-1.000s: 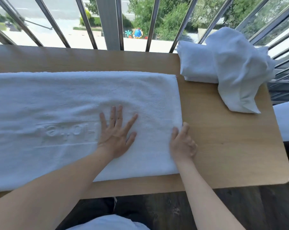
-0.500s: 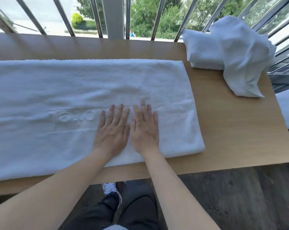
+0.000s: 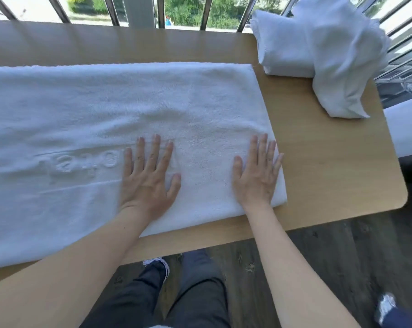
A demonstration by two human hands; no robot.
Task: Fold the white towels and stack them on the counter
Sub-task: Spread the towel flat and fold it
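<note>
A large white towel (image 3: 86, 110) with raised lettering lies flat across the wooden counter (image 3: 330, 176), folded lengthwise and running off the left edge of view. My left hand (image 3: 148, 178) presses flat on its middle, fingers spread. My right hand (image 3: 256, 174) lies flat near the towel's right end, fingers straight. At the far right corner sits a folded white towel (image 3: 280, 43) with a crumpled white towel (image 3: 342, 67) draped over it.
A metal railing (image 3: 138, 8) runs behind the counter's far edge. The counter's rounded right corner (image 3: 399, 200) is bare wood. My legs and shoes show below on a dark wood floor (image 3: 330, 268). A white surface (image 3: 408, 129) lies past the right edge.
My right hand slid right across the towel from beside my left hand to the towel's right end. The left hand stayed flat near the middle.
</note>
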